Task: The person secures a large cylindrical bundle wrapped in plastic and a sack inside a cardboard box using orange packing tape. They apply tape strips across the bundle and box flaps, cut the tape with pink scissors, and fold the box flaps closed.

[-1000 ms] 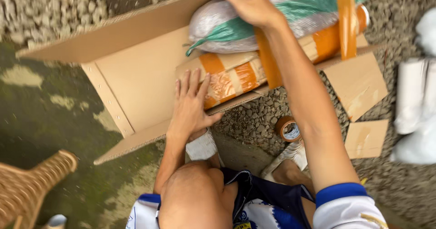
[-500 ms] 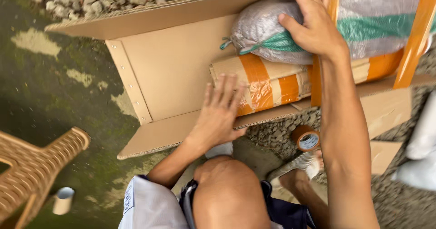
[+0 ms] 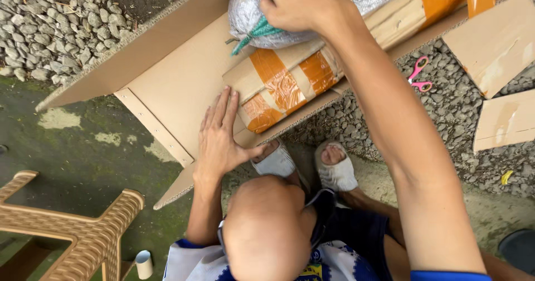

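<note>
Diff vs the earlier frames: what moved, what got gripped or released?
The right hand went from lying on the grey bag beside the orange strap to gripping the bag's end. The tape roll by the feet is out of view; pink scissors now show on the gravel. Nothing was let go. Unchanged: the left hand lies flat, fingers spread, against the taped parcel in the open box.

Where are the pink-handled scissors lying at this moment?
In the head view, the pink-handled scissors lie on the gravel at upper right, just below the edge of the big cardboard box and left of two loose cardboard pieces.
</note>
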